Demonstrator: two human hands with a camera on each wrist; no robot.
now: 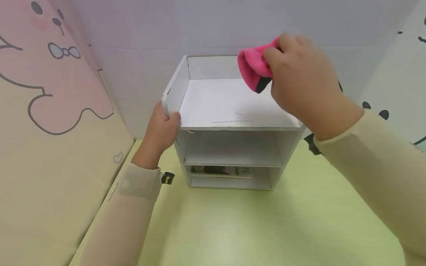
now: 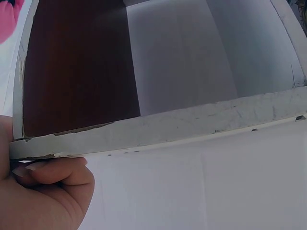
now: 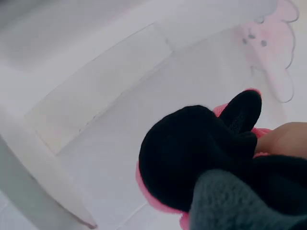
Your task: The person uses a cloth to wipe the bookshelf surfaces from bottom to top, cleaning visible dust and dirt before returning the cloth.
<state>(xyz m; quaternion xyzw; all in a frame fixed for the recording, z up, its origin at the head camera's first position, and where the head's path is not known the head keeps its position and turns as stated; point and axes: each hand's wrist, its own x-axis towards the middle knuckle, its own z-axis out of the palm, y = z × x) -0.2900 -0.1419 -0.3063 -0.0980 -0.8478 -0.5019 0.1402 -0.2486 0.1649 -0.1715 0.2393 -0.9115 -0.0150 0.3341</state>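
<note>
A small white shelf unit (image 1: 213, 101) stands on the table, with an open tray-like top and two compartments below. My left hand (image 1: 161, 127) grips the front of its left side panel (image 1: 176, 88), thumb on the inner side. Up close in the left wrist view, curled fingers (image 2: 60, 175) lie against the chipped white edge (image 2: 168, 129). Above the right part of the top, my right hand (image 1: 301, 79) holds a bunched pink cloth (image 1: 254, 64). Its black underside (image 3: 184, 153) and a grey fuzzy part (image 3: 225, 201) show in the right wrist view. The cloth hangs clear of the shelf surface.
Thin books or magazines (image 1: 221, 170) lie in the bottom compartment. The table (image 1: 213, 225) is pale green. Behind the unit rises a pale wall (image 1: 139, 33), and a padded panel with a pink cartoon animal (image 1: 63, 88) stands at left.
</note>
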